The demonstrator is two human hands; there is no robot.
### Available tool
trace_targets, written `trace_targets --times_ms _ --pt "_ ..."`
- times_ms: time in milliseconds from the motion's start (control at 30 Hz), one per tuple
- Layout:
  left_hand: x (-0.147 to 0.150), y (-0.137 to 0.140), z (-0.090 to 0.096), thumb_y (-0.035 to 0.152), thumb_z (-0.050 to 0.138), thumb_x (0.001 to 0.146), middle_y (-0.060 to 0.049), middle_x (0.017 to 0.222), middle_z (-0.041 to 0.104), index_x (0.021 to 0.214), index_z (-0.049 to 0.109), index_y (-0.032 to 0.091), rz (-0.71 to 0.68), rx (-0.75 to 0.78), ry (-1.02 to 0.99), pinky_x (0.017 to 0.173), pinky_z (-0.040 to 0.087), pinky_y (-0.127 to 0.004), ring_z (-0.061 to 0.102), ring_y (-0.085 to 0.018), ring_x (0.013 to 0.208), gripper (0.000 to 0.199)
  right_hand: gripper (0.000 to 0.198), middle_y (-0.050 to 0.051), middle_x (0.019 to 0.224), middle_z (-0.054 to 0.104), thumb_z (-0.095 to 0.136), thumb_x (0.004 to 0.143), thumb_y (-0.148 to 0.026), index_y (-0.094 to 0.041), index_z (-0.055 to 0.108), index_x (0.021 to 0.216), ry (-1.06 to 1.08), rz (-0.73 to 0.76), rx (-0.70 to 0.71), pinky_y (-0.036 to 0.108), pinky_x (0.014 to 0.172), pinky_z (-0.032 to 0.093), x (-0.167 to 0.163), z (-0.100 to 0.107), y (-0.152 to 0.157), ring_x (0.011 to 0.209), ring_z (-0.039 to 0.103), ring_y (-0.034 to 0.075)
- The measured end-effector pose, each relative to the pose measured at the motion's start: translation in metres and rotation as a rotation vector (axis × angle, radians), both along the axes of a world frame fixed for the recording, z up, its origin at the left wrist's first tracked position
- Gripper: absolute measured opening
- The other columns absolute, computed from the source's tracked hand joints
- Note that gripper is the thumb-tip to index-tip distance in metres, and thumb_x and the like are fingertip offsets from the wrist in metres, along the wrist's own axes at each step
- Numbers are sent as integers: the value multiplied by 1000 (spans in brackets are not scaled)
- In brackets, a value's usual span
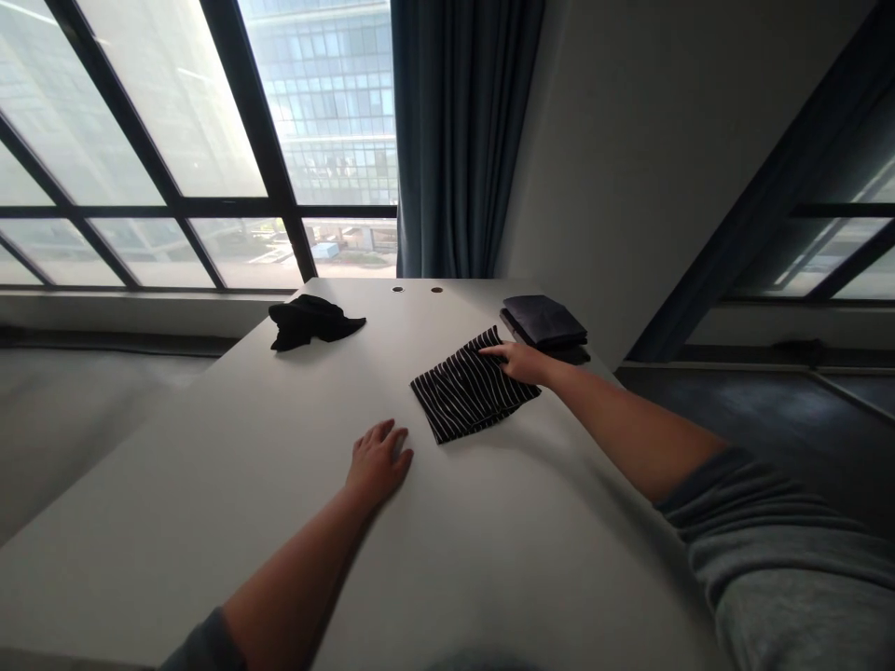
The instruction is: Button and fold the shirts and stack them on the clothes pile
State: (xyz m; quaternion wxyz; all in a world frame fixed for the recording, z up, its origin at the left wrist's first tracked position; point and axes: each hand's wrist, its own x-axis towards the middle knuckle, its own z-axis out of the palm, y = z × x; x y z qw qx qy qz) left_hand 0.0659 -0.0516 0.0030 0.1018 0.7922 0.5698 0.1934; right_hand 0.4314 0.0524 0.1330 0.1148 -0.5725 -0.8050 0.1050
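A folded black cloth with white stripes [468, 387] lies at an angle on the white table, a little right of the middle. My right hand [521, 362] is on its right side, closed at that edge with the index finger stretched over the stripes; the thumb is hard to make out. My left hand [381, 457] rests on the tabletop, fingers apart and holding nothing. It is left of the striped cloth and does not touch it. Just beyond my right hand sits a small stack of dark folded cloths [545, 321].
A crumpled black cloth [311, 320] lies at the far left of the white table [280, 485]. Two round holes are set near the table's far edge. Behind it stand large windows [336, 112], a blue curtain [461, 140] and a wall [615, 168].
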Motion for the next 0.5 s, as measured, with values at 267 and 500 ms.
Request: trace_targets --times_ms 267,500 --pt "-10 4 1 34 61 94 -8 151 59 131 69 31 -38 -19 -4 114 42 -54 52 -32 141 38 71 12 149 61 56 82 -2 -18 59 151 -122 -87 172 38 116 44 34 43 102 130 61 28" --pt "-10 2 3 32 62 93 -7 151 59 130 68 32 -31 -42 -3 114 43 -54 52 -32 140 38 74 19 160 46 58 86 -11 -8 45 159 110 -378 434 47 126 34 95 75 170 148 45 33"
